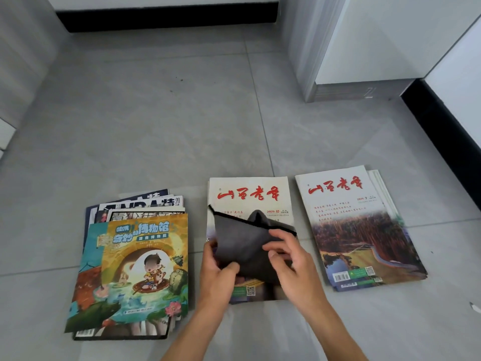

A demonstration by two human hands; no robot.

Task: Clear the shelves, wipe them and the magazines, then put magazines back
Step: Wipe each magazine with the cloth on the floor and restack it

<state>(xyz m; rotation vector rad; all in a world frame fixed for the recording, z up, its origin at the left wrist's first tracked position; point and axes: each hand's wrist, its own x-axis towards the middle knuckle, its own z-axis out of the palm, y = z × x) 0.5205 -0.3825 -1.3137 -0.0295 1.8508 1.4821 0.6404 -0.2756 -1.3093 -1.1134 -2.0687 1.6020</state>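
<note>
Your left grip [221,269] holds the near-left part of a dark grey cloth [247,246], thumb curled over its lower edge and fingers tucked behind it, while your right grip [291,259] pinches the same cloth from the right side, fingertips [272,247] pressed onto its upper face. Both grips are closed on the fabric, so the cloth hangs stretched between them, with a black-edged hem running across its top and a small fold poking up behind that hem. Directly under the cloth and under both grips lies the middle magazine [250,196], white-topped with red brush lettering, flat on the grey tiled floor [182,113]; whether the cloth touches its cover cannot be told. Just beside it, to your right and apart from your right grip, sits a second stack [356,230] with the same red title on top and a reddish landscape picture below, several edges fanned out beneath it. To your left, near but not touching your left grip, rests a looser pile of magazines [135,264] topped by a colourful cartoon cover showing a child in a small boat, with other covers peeking out above it. Farther back on your right stands a white cabinet [364,48] with a grey base, well apart from all three piles.
</note>
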